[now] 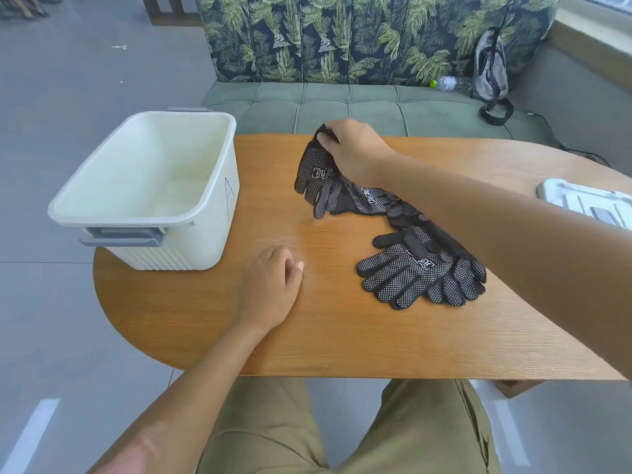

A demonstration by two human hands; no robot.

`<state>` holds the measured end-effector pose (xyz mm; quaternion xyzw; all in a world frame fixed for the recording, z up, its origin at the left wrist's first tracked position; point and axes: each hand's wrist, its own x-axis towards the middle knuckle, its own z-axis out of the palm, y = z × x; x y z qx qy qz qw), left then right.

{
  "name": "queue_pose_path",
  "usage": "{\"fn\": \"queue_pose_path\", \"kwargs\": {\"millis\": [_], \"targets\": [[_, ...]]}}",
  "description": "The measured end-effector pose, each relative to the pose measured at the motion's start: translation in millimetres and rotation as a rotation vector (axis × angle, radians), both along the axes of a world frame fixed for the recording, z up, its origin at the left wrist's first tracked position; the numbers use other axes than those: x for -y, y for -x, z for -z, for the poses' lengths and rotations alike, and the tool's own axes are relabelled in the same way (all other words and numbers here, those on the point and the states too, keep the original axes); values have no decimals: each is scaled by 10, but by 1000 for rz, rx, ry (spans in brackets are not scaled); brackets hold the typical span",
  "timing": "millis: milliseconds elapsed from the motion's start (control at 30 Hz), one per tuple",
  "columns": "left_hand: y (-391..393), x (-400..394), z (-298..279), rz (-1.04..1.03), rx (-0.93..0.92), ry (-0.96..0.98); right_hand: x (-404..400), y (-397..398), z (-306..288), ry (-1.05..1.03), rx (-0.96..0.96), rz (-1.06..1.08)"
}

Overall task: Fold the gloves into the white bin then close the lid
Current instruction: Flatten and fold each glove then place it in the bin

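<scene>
Your right hand [352, 148] reaches far across the oval orange wood-grain surface [335, 336], forearm stretched diagonally from the lower right, knuckles up and fingers curled down. It pinches the cuff of a black fabric glove with white grip dots [316, 179], lifting that end so the glove hangs with its fingers trailing toward the surface. The glove sits near the far edge, right of the bin.

Your left hand [273, 285] rests on the surface nearer to you, palm down, fingers loosely curled under with the thumb tip showing; it holds nothing and touches no glove.

More black dotted gloves [420, 271] lie in an overlapping pile to the right of your left hand, partly under your right forearm, their fingers pointing toward you. A line of gloves links this pile to the lifted one.

The open white plastic bin with grey handles [147, 186] stands at the left end of the surface, overhanging its edge, with nothing visible inside it and a blue letter A on its side. The white plastic lid [588, 203] lies flat at the far right edge of the surface, well apart from the bin.
</scene>
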<state>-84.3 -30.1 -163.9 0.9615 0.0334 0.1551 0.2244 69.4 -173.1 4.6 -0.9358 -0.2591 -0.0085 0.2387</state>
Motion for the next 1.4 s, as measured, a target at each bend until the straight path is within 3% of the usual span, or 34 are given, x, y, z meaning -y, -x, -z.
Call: {"fn": "queue_pose_path", "kwargs": {"millis": [133, 233, 367, 500, 733, 867, 1000, 1200, 1400], "targets": [[-28, -60, 35, -101, 27, 257, -107, 213, 135, 162, 227, -105], [-22, -79, 20, -116, 117, 363, -120, 646, 630, 300, 341, -136], [5, -88, -27, -133, 166, 457, -22, 1171, 1283, 440, 238, -276], [-8, -77, -14, -100, 154, 402, 82, 1231, 1294, 340, 264, -301], [-30, -73, 11, -29, 102, 296, 64, 762, 1170, 192, 258, -82], [-18, -49, -28, -2, 56, 249, 38, 246, 1202, 129, 151, 115], [-3, -42, -56, 2, 44, 236, -15, -77, 1221, 185, 84, 261], [4, -48, -61, 10, 33, 229, -143, -206, 1278, 268, -3, 381], [-3, -68, -39, 36, 7, 235, -82, -192, 1255, 143, -64, 438]]}}
